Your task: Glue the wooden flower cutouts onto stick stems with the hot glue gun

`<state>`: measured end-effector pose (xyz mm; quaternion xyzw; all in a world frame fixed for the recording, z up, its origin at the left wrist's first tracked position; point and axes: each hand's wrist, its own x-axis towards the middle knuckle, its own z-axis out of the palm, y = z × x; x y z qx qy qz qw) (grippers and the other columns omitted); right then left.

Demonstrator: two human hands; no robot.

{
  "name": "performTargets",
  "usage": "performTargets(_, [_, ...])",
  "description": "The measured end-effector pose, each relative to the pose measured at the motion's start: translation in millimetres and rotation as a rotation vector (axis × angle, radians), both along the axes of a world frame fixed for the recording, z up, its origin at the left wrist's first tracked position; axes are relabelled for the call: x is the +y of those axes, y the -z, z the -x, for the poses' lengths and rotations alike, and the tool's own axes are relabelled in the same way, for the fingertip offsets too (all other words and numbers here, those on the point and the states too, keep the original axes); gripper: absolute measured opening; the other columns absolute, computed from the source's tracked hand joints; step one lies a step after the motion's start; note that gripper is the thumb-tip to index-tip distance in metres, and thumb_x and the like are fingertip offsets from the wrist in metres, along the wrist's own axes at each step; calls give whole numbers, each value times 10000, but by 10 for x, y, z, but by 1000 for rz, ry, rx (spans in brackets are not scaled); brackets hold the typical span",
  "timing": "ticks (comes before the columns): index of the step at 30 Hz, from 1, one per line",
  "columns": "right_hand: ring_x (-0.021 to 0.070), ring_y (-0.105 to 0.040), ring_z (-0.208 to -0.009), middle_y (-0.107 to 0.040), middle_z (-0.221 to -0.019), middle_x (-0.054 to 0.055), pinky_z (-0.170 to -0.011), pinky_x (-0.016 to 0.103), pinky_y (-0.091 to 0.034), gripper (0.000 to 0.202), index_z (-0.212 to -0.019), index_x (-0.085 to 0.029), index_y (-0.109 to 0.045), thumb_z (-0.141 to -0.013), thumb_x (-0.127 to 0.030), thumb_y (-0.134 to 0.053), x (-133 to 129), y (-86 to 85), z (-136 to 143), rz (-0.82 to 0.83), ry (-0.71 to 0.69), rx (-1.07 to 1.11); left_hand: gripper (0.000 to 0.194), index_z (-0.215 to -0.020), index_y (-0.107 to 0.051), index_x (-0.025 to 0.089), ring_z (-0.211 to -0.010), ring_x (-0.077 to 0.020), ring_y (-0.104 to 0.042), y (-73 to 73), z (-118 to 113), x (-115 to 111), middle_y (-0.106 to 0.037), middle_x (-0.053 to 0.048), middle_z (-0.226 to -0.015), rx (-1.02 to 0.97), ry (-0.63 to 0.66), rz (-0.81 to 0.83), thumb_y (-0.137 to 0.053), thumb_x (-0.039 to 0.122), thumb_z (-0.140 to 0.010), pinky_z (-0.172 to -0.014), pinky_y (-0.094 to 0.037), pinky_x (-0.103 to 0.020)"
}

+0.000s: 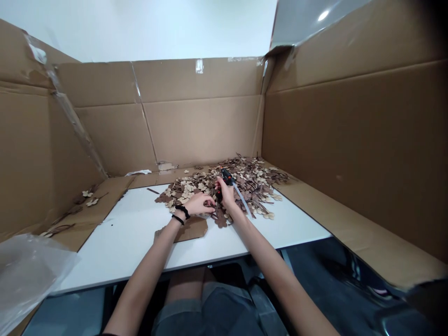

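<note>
My right hand (227,192) is wrapped round the handle of a black and orange hot glue gun (227,176). A whitish glue stick (242,199) juts from the back of the gun toward me. My left hand (199,204), with dark bands on its wrist, is close beside it with bent fingers drawn together at the near edge of a pile of flower-shaped cutouts (189,185) in beige and brown. Whatever those fingertips hold is too small to make out. Under the left wrist lies a piece of brown cardboard (192,229) on the white tabletop (126,233).
Tall cardboard walls (203,126) enclose the table at the back and both sides. A clear plastic bag (31,275) is at the front left. A few loose flowers with stems (91,202) lie on the cardboard at the left.
</note>
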<state>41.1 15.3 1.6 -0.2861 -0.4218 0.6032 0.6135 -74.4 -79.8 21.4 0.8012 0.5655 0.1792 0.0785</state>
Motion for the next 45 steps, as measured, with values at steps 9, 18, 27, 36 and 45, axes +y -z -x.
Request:
performTargets(9, [119,-436,-483,-510,-510,-43,-489,265,-348,149,-599,-211,-530,-631,-302,-644,23,31,13,1,-31,-29,238,-917,-702,216,-927,-258,-536,263,-188,22,-671,-69,-895,192,-119,-137,-555,380,-830,-806,-422,-352])
performTargets(18, [120,-482,-504,-556,-543,-29,-524,260,-396,111,-583,-205,-536,-620,-256,-628,-1,-3,9,-8,-36,3,203,-768,-667,200,-791,-206,-587,361,-179,61,-692,-42,-797,-223,-375,-253,-505,272,-869,-767,-423,-317])
performTargets(27, [139,-495,-506,-568,-552,-20,-532,280,-414,147,-587,-216,-543,-627,-321,-638,4,25,23,-27,-52,-61,298,-1100,-555,185,-1067,-236,-536,250,186,-33,-609,-109,-1118,-410,-565,-457,-414,130,-842,-930,-393,-370])
performTargets(36, [139,-499,-511,-591,-575,-20,-532,269,-420,213,-644,-214,-574,-656,-418,-635,27,114,41,-54,-59,-185,186,-886,-647,231,-1008,-236,-477,-8,372,-280,-632,-36,-972,205,-74,-51,-511,149,-790,-929,-306,-384])
performTargets(45, [107,-373,-401,-568,-532,-14,-415,275,-280,332,-623,-209,-565,-695,-519,-662,-101,3,26,-157,-115,-215,177,-849,-660,234,-919,-209,-548,-63,646,-205,-663,-3,-842,206,-108,125,-698,212,-678,-880,-317,-302])
